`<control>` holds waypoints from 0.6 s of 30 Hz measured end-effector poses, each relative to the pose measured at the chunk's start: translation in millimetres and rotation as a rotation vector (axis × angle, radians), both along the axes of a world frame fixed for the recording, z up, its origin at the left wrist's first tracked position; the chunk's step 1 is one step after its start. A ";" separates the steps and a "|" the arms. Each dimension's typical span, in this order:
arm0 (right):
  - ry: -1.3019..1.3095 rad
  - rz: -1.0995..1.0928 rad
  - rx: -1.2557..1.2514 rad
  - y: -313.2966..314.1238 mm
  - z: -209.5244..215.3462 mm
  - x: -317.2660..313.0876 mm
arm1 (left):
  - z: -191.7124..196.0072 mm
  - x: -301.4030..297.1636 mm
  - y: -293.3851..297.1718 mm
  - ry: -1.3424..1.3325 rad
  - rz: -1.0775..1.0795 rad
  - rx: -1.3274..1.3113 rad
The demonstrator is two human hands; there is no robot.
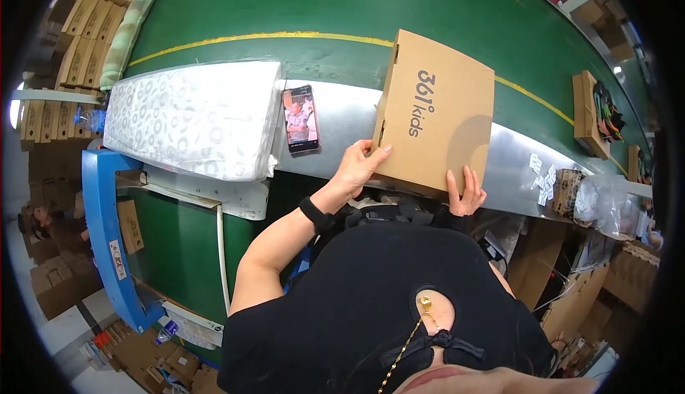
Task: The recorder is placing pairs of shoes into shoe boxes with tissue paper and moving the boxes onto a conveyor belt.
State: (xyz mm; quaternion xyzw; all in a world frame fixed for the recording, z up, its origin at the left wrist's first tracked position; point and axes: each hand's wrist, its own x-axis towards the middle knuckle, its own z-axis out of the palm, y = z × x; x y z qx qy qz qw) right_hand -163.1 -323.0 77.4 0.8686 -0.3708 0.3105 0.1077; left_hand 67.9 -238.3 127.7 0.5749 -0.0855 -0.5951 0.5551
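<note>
A closed brown cardboard shoebox (439, 101) with dark print on its lid lies in front of me, across the metal edge strip and the green belt. My left hand (359, 169) grips its near left corner, thumb on the lid and the other fingers partly hidden along the side. At the near right edge, my right hand (465, 193) rests on the lid with its fingers spread and stretched out. Left of the box, a phone (301, 119) with a lit screen lies on the metal strip.
A white patterned plastic-wrapped block (193, 119) sits left of the phone, above a blue frame (107, 230). White labels (542, 178) and clear plastic bags (606, 201) lie at right. An open box of dark shoes (596, 115) stands on the belt (300, 1). Stacked cartons (89, 33) fill the far left.
</note>
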 end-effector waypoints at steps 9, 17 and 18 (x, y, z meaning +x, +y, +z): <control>0.153 -0.049 0.034 13.0 11.2 10.2 | -38.4 36.8 -4.5 -0.416 -0.253 -0.039; 0.246 -0.049 0.053 11.1 55.3 14.4 | -37.4 39.7 -18.9 0.035 -0.300 -0.072; 0.200 -0.014 0.023 7.0 58.5 15.6 | -38.7 40.1 -17.9 -0.038 -0.329 -0.059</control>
